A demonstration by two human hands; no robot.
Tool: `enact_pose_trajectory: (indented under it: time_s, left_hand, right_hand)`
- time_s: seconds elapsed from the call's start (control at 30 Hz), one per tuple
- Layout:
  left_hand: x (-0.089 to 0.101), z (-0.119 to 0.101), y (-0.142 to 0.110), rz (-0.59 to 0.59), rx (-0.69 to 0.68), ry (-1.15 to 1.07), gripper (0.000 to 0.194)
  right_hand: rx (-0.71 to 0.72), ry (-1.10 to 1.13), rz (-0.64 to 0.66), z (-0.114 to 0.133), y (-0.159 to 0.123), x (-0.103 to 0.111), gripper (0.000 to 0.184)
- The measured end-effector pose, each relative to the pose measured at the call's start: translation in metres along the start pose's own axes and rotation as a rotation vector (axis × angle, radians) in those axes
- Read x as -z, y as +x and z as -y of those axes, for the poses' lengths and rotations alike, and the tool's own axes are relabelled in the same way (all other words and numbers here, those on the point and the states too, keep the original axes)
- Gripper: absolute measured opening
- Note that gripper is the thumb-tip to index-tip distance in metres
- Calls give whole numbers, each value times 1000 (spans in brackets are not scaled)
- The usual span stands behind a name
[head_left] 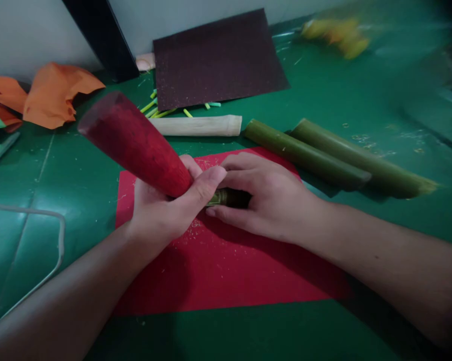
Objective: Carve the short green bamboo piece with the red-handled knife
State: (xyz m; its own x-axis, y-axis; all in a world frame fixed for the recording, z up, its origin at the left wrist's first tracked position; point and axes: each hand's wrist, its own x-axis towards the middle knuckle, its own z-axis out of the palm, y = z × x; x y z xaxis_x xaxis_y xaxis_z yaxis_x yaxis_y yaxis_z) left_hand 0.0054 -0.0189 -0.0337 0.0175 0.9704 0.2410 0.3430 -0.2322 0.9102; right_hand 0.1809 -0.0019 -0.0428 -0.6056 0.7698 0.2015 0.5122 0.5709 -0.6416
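One left hand [162,215], clamped on one red cylinder [136,145]; one right hand [273,195], closed on one green piece [233,198], probably bamboo, mostly hidden; two green tubes [308,154].

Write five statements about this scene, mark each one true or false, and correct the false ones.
1. The left hand grips a thick red rod. True.
2. The right hand rests on orange paper. False: it is over the red sheet, its fingers around a dark green piece.
3. Two green bamboo pieces lie side by side. True.
4. The pale strip stands on end. False: it lies on its side.
5. Small pale flecks are scattered on the red sheet. True.
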Motion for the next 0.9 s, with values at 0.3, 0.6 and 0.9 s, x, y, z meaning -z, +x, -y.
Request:
enact_pose_trajectory:
  time_s: [0.3, 0.6, 0.9]
  left_hand:
    - [-2, -6, 0, -16, 16, -34, 39]
    - [-4, -8, 4, -13, 59, -42, 42]
    - [-5, -2, 5, -15, 10, -120, 43]
  right_hand:
    - [23, -58, -22, 0, -3, -3, 23]
    - [-53, -1, -4, 0, 0, -3, 19]
    - [-68, 37, 5, 1, 0, -2, 20]
